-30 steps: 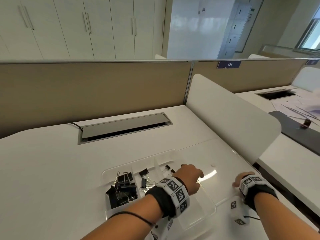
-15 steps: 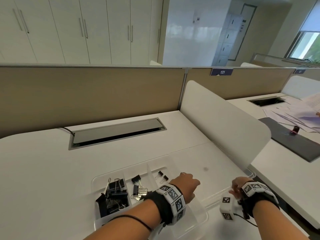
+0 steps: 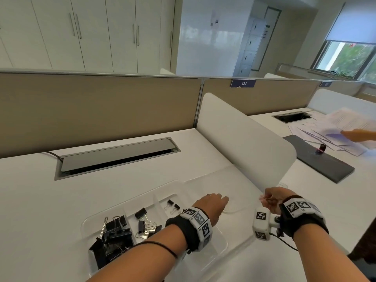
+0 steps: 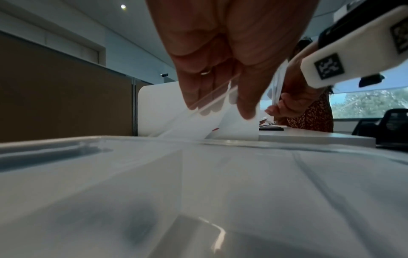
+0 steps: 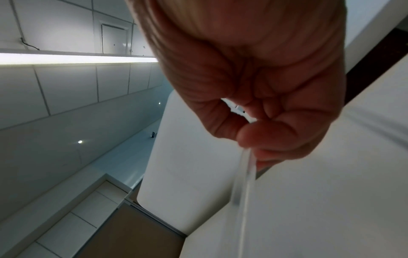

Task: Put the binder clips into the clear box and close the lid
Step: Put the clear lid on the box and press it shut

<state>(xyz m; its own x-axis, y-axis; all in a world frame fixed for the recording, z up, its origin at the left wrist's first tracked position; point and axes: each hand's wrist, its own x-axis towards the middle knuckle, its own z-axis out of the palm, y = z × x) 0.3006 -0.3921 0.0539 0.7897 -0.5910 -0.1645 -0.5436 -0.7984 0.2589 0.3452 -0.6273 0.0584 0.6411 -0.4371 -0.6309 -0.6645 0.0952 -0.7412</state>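
Both hands grip the lid (image 3: 240, 180): left hand (image 3: 211, 203) and right hand (image 3: 271, 201) pinch its edge, lower right. Clips (image 3: 116, 231) sit in the box (image 3: 85, 224), lower left; closing remains.

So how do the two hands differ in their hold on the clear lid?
The left hand grips the clear plastic lid edge between thumb and several fingers, over the clear box; the right hand pinches a lid edge between thumb and fingertip, off the box's right side. Both hold the lid raised.
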